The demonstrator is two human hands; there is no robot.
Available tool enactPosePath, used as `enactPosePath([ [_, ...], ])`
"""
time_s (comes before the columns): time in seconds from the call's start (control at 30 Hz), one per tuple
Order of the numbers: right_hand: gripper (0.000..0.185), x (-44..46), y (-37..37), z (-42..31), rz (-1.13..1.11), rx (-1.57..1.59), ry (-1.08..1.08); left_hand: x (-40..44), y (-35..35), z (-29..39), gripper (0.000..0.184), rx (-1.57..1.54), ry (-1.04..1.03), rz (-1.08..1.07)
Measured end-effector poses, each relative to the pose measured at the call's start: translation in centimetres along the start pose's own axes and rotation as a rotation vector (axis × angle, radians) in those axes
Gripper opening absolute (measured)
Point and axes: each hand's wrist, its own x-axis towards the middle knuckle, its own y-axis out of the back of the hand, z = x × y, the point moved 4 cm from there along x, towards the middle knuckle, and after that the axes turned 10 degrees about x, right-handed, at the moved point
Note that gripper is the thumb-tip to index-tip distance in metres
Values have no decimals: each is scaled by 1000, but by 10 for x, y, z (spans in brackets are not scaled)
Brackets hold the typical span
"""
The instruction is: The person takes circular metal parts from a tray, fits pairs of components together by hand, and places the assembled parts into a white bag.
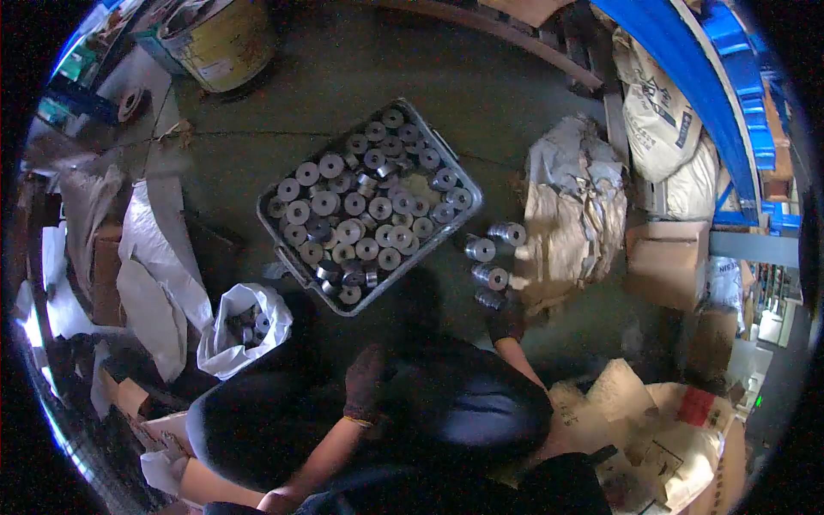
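Note:
My right hand (506,321), in a dark glove, reaches down to the nearest short roll of metal discs (489,298). Its fingers look closed on the roll's right end, though the dark hides part of them. Beyond it on the floor lie more rolls of shiny discs with centre holes (492,276). My left hand (362,382), also gloved, hovers over my lap; its fingers blend into the dark clothing. Ahead stands a grey plastic crate (273,239) holding many similar discs (379,208), piled loosely, some flat and some on edge.
To the left, an open white sack (213,354) holds several metal pieces. Crumpled brown paper (571,215) lies right of the rolls. Cardboard boxes (668,266), filled sacks (657,112) and a blue rack (699,69) line the right side. A yellow drum (225,51) stands at the back left.

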Motion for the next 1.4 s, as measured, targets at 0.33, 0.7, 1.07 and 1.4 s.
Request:
enactPosePath([
  [0.33,47,22,51,7,181,-40,429,10,7,2,36,-251,85,53],
  [0.7,47,102,-95,-224,14,-1017,1237,0,-29,-6,36,-126,142,-186],
  [1.07,43,171,-163,-209,-42,-962,1008,1,-21,-7,28,-267,179,-200],
  [1.4,33,152,-138,-225,87,-929,924,1,-11,-8,23,-506,220,-204],
])
